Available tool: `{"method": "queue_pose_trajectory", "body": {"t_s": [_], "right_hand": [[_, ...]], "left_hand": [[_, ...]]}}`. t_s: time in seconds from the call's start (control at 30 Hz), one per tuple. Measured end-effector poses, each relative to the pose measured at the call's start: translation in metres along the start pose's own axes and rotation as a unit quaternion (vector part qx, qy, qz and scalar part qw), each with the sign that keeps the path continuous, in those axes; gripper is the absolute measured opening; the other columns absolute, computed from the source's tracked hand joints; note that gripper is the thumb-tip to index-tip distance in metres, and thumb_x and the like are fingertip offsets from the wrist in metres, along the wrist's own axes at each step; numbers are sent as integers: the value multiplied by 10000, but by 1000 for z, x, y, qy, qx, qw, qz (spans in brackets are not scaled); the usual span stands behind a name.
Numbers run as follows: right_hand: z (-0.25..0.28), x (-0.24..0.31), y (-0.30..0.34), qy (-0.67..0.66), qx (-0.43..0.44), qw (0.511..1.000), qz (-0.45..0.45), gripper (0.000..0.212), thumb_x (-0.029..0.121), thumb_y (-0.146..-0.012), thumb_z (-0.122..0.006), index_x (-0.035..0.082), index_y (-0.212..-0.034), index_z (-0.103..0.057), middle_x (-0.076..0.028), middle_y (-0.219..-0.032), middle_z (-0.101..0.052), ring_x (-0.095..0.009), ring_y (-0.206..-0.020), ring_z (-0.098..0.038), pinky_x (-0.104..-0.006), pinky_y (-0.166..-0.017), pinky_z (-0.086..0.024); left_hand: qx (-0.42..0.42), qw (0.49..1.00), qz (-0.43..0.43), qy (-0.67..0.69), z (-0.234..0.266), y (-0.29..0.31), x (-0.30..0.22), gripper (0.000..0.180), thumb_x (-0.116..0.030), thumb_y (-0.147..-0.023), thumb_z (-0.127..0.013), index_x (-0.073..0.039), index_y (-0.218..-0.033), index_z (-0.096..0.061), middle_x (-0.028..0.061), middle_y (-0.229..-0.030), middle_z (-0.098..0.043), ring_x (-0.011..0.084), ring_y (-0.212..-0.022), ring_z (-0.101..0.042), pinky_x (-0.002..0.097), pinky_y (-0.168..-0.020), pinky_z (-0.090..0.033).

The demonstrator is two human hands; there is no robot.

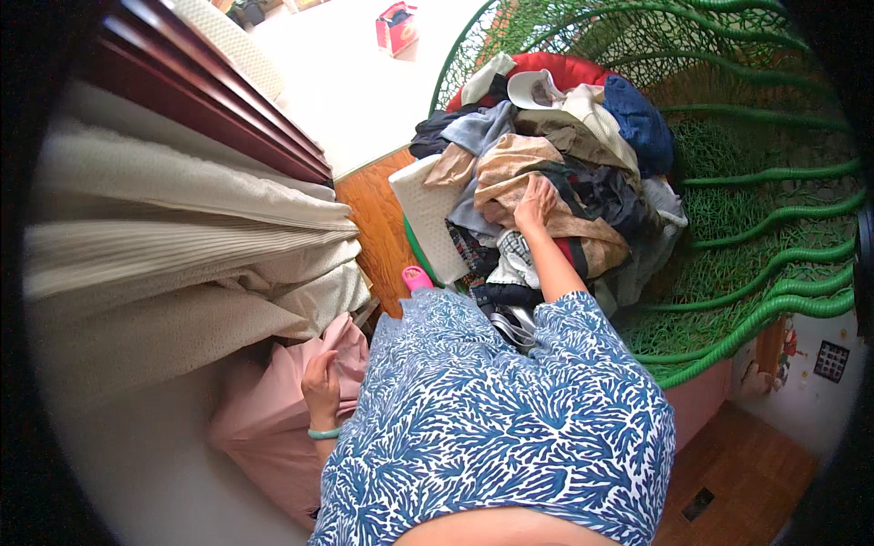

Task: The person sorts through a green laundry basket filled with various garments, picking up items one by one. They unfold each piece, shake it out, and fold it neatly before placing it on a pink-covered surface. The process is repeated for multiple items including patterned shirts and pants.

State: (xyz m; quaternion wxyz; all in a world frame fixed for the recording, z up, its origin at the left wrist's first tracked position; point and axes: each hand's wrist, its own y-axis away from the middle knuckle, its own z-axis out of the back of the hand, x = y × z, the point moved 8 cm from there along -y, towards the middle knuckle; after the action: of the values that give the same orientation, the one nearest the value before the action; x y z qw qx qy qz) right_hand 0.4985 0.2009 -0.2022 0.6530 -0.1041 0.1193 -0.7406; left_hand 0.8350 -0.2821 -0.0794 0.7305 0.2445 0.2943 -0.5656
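Right hand point(535, 204): lies on a tan cloth point(515, 164) near the top of a clothes pile, fingers together and bent downward. From where I stand, I cannot tell whether it grips the cloth or merely presses on it.

Left hand point(320, 382): low at the person's side, against pink fabric point(269, 419), fingers curled inward. Whether a fold is pinched there cannot be determined. A pale green bangle point(324, 434) circles that wrist.

Around the tan cloth, which sits mid-heap: a black-and-white checked cloth point(516, 252) just below the right wrist, a dark garment point(612, 193) to the right, a blue garment point(639, 126) at the upper right edge, and a white cap point(533, 89) at the back (brim toward the left). A red cushion point(575, 67) shows behind the cap. A white dimpled pad point(421, 214) leans at the pile's left side.

The heap rests in a green net seat point(742, 259) with thick ribbed strands. The wearer's blue-and-white patterned dress point(510, 409) fills the foreground; one pink shoe point(417, 278) stands on the wooden floor point(378, 214). Beige drapery point(191, 209) hangs at left; a red box point(397, 35) sits farther off.
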Motion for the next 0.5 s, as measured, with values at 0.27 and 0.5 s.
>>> {"method": "queue_pose_trajectory", "body": {"t_s": [0.27, 0.5], "right_hand": [[-19, -53, 1, -180, 203, 950, -156, 165, 172, -748, -712, 22, -806, -677, -181, -884, -652, -336, -825, -622, -413, -706, -480], [125, 105, 56, -350, 27, 934, -69, 178, 216, -881, -563, 43, -908, -597, -203, -767, -613, -395, -742, -601, -488, -622, -454]], "left_hand": [[105, 993, -51, -6, -7, -60, 8, 125, -10, -851, -548, -13, -945, -630, 138, -874, -645, 292, -802, -632, 352, -707, -493], [139, 975, -138, 102, -37, -158, -47, 313, -44, -770, -645, -31, -1079, -598, 146, -1007, -619, 314, -945, -604, 365, -803, -483]]}}
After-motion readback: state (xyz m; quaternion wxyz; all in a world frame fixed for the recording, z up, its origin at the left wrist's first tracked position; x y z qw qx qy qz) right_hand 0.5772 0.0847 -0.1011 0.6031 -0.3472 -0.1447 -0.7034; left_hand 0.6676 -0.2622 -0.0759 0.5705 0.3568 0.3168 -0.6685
